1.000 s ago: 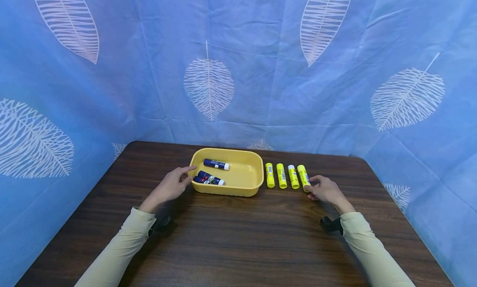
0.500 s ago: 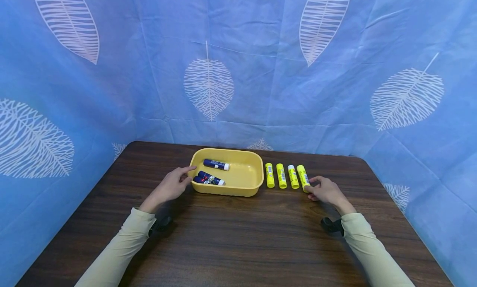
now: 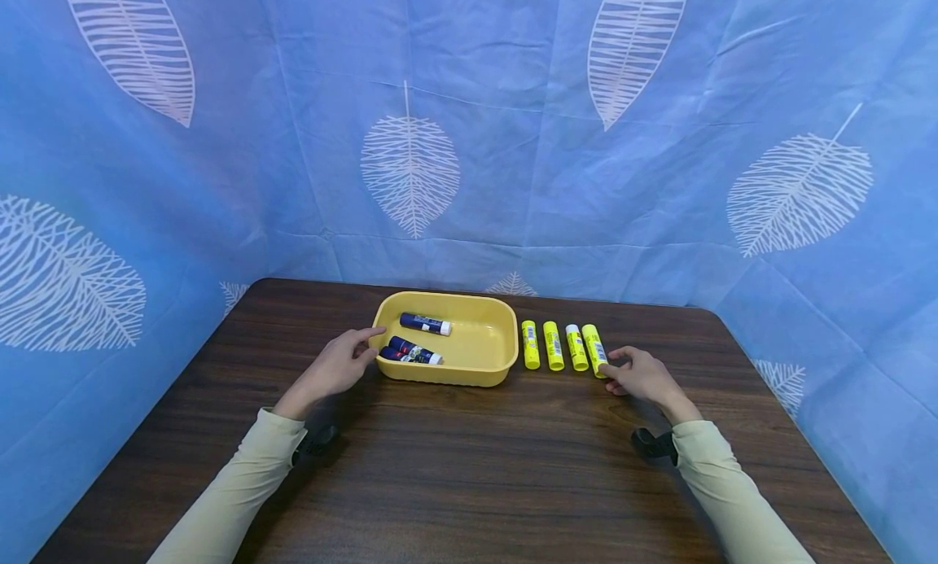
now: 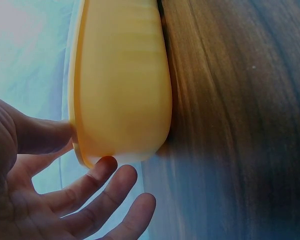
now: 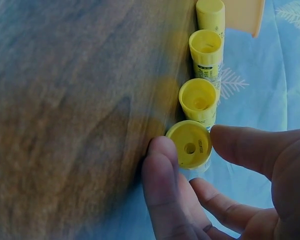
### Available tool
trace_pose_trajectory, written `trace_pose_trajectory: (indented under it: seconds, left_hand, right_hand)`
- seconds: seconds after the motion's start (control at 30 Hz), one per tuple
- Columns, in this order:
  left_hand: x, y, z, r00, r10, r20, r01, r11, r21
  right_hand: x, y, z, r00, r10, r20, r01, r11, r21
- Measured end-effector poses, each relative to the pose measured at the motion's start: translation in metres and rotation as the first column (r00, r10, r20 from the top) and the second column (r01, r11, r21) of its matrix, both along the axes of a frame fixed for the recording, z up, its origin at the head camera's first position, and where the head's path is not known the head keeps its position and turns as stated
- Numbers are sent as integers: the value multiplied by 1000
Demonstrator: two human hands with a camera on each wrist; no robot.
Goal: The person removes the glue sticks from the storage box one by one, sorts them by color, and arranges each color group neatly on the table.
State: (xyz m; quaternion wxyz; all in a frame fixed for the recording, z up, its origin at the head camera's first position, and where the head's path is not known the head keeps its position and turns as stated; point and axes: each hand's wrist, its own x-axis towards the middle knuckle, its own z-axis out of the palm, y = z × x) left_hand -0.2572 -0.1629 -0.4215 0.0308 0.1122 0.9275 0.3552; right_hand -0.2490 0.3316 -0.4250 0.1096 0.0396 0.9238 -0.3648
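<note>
My left hand [image 3: 339,363] touches the left end of a yellow plastic tray [image 3: 479,375]. In the left wrist view its thumb lies at the tray's rim, and the other fingers reach loosely along the outer wall. Two overlapping blue glue sticks [image 3: 416,350] lie in the tray below a third blue glue stick [image 3: 426,323], all with white ends. My right hand [image 3: 642,376] pinches the lower end of the rightmost yellow glue stick [image 3: 595,351] between thumb and fingers. That stick lies on the table; its round base [image 5: 190,145] faces the right wrist camera.
To the tray's right, a row holds three more yellow glue sticks: one beside the tray [image 3: 531,344], a middle one [image 3: 554,346] and a white-capped one [image 3: 576,347]. All lie on the dark wooden table [image 3: 469,466]. A blue leaf-print cloth [image 3: 498,181] hangs behind.
The rightmost yellow glue stick has rolled slightly left under my right hand, bringing more of its label into view and closer to the white-capped one. My left hand and the tray have not moved.
</note>
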Motion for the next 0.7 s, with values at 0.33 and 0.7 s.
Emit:
trace_pose_trajectory:
  seconds: [0.33, 0.7]
  left_hand:
    - [0, 0, 0, 1000, -3, 3, 3, 1000, 6]
    - [0, -1, 1, 1000, -11, 10, 11, 1000, 7]
  right_hand:
    - [1, 0, 1, 1000, 7, -6, -7, 1000, 0]
    - [2, 1, 12, 991, 88, -99, -79, 992, 93]
